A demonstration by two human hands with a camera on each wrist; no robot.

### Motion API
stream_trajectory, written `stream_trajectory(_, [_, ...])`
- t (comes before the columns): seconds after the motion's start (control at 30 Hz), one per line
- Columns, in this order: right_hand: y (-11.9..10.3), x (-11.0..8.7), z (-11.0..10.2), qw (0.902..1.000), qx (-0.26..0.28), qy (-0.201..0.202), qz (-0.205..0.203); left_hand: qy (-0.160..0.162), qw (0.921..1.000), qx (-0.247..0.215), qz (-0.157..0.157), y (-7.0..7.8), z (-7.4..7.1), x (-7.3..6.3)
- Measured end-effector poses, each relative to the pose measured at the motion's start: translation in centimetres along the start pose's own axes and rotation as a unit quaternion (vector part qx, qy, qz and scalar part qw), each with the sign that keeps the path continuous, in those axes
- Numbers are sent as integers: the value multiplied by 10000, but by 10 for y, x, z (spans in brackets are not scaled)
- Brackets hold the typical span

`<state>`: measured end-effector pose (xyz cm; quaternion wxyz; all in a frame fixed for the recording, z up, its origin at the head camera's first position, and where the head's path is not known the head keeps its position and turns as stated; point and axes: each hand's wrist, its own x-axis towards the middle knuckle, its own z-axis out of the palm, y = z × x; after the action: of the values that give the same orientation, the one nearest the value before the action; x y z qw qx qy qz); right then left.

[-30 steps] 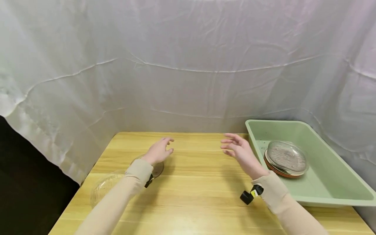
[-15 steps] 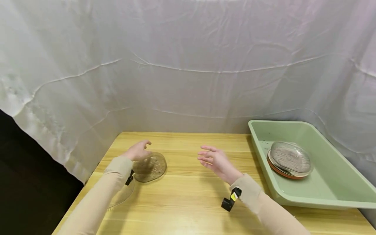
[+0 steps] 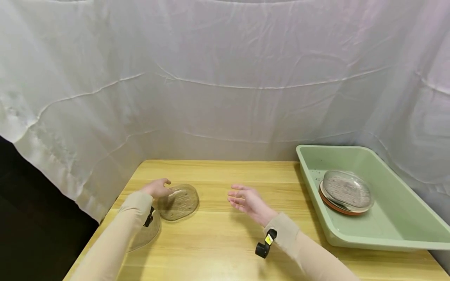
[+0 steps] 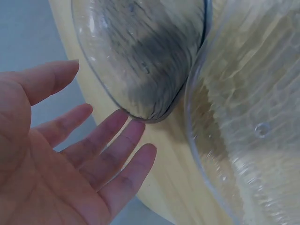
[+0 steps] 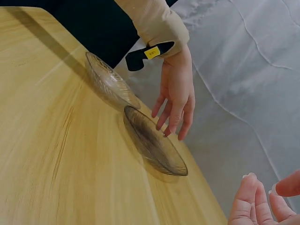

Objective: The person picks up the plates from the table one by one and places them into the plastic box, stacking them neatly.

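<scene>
A smoky, see-through plate (image 3: 181,203) with a ribbed surface lies on the left of the wooden table. Beside its near left side is a clear plate (image 3: 145,235), partly hidden by the left forearm. My left hand (image 3: 156,189) is at the smoky plate's left edge, fingers spread and loosely bent. In the left wrist view, its fingertips (image 4: 136,125) overlap the smoky plate's rim; whether they touch it I cannot tell. My right hand (image 3: 251,205) hovers over the middle of the table, holding nothing, with its fingers relaxed and pointing left.
A pale green bin (image 3: 379,246) stands on the table's right side. Inside it is a stack of dishes: a see-through plate (image 3: 346,189) on top, with a cream one and an orange-brown one below. Grey-white curtains (image 3: 246,97) hang behind the table (image 3: 211,242).
Both hands have moved left and a little nearer to me. The left hand has uncovered most of the smoky plate, which was largely hidden behind it. The bin's dishes have not moved.
</scene>
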<state>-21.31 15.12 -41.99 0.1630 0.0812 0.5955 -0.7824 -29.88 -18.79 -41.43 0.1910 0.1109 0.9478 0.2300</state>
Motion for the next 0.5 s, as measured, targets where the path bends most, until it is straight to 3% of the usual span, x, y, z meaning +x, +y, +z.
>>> stream_trajectory(0.3, [5, 2, -5, 9999, 37, 58, 77, -69, 9998, -18, -185, -3, 10, 9])
stream_trajectory(0.5, [12, 4, -12, 9998, 31, 94, 165, -125, 9992, -217, -316, 4, 14, 9])
